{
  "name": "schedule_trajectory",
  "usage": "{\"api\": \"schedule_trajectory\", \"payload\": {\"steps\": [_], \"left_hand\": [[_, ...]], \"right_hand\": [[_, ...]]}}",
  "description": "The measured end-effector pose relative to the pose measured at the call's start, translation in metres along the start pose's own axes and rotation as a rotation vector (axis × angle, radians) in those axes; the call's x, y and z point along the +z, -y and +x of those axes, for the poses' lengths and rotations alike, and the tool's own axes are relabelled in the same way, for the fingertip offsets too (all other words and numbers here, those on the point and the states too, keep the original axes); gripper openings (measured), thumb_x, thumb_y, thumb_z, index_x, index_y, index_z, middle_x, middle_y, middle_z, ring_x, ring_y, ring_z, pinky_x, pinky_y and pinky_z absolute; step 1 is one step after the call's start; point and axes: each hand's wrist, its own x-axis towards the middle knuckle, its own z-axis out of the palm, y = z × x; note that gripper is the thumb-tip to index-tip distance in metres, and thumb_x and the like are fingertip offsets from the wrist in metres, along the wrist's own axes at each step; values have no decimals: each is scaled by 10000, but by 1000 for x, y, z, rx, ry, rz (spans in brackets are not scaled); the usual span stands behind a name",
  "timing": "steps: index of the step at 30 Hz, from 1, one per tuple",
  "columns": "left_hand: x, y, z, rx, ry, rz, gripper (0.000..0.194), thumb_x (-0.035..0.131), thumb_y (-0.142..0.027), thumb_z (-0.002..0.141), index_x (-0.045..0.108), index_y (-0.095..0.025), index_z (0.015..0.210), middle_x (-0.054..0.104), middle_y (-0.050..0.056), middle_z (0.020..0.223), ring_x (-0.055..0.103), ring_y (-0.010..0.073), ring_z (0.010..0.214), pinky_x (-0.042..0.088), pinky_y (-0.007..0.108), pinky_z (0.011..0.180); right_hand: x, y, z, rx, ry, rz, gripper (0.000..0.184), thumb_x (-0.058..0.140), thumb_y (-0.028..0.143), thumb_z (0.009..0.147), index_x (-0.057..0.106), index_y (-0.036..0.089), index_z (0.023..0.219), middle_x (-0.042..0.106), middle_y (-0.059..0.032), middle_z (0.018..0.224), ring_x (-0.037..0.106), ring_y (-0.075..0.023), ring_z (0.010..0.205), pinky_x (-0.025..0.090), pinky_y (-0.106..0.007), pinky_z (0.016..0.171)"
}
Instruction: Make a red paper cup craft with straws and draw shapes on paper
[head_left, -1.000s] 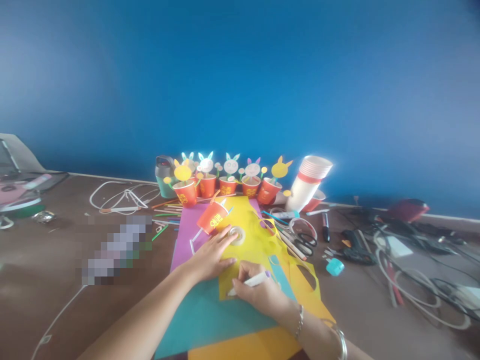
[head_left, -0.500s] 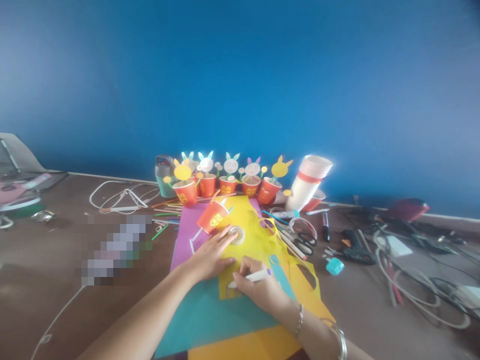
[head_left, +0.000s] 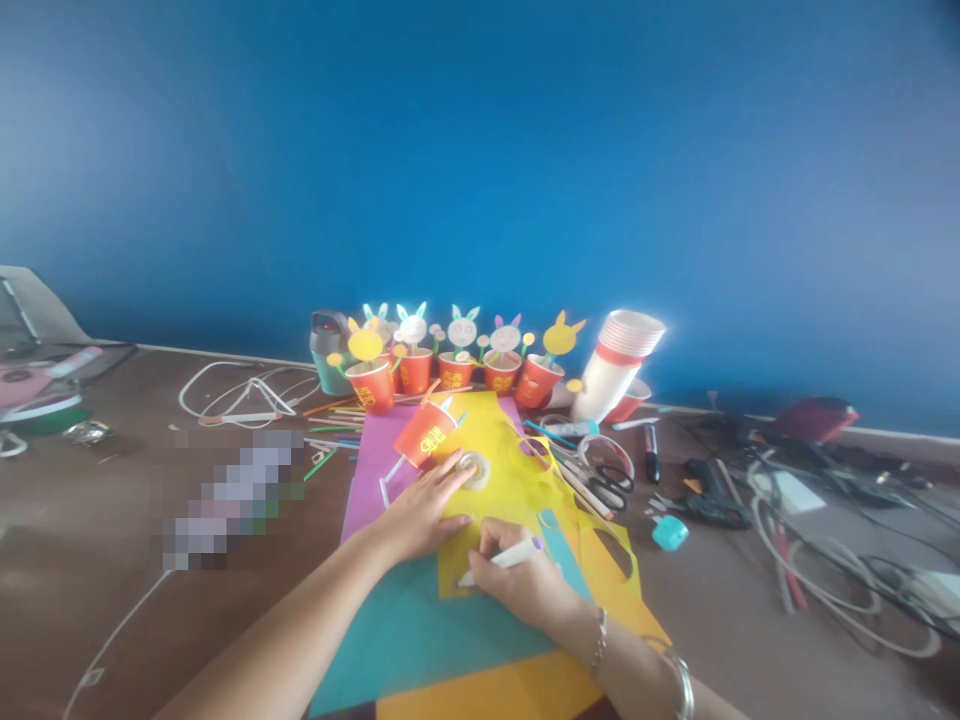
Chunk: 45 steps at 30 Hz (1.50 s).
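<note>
In my right hand [head_left: 517,575] is a white marker [head_left: 510,556] with a purple end, its tip down on the lower edge of the yellow paper [head_left: 495,440]. My left hand [head_left: 427,510] lies with fingers spread on that paper, fingertips touching a roll of clear tape [head_left: 474,471]. Just beyond the left hand, a red paper cup [head_left: 424,436] with gold characters lies tilted on purple paper [head_left: 373,455]. Teal paper [head_left: 420,625] and orange paper [head_left: 480,690] lie beneath, nearer me.
Red cups holding paper rabbit heads [head_left: 456,372] line the blue wall, beside a stack of white cups [head_left: 611,370] and a bottle [head_left: 330,350]. To the right lie black scissors [head_left: 615,485], a glue gun [head_left: 716,495], a teal object [head_left: 670,533] and cables [head_left: 847,610].
The marker and my right fingers have shifted very slightly at the paper's lower edge. My left hand and the surrounding things stay in place.
</note>
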Motion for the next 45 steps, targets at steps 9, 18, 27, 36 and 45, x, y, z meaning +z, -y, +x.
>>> {"api": "schedule_trajectory", "payload": {"steps": [9,18,27,36,45], "left_hand": [[0,-1,0,-10,7,-7,676,494,-526,878,280,-255,1460,169,82,1568,196,291,1421,234,457,1135],[0,-1,0,-28,2,6,654,514,-465,879,277,-273,1457,160,62,1571,199,279,1421,237,450,1134],[-1,-3,-1,-32,15,14,661,496,-495,885,269,-260,1460,177,71,1568,185,268,1426,230,435,1140],[2,2,2,-18,2,26,666,502,-478,877,270,-261,1462,162,66,1570,190,281,1424,235,442,1138],[2,0,0,-33,-3,15,663,540,-354,857,272,-271,1458,154,48,1573,194,265,1424,239,447,1141]], "right_hand": [[-1,0,0,-18,49,29,247,532,191,685,319,213,561,376,71,525,316,-76,505,265,-186,445],[-1,-4,1,-15,10,98,235,536,284,756,380,222,591,456,62,491,406,-93,482,318,-203,455],[3,-6,1,-15,-33,19,238,559,251,755,382,221,599,456,67,509,434,-95,506,329,-201,467],[-8,2,0,-19,-82,319,229,497,317,760,384,230,580,507,42,484,492,-117,475,375,-236,475],[-7,-7,4,44,-77,224,211,483,254,654,307,238,539,360,87,406,384,-79,386,285,-197,402]]}}
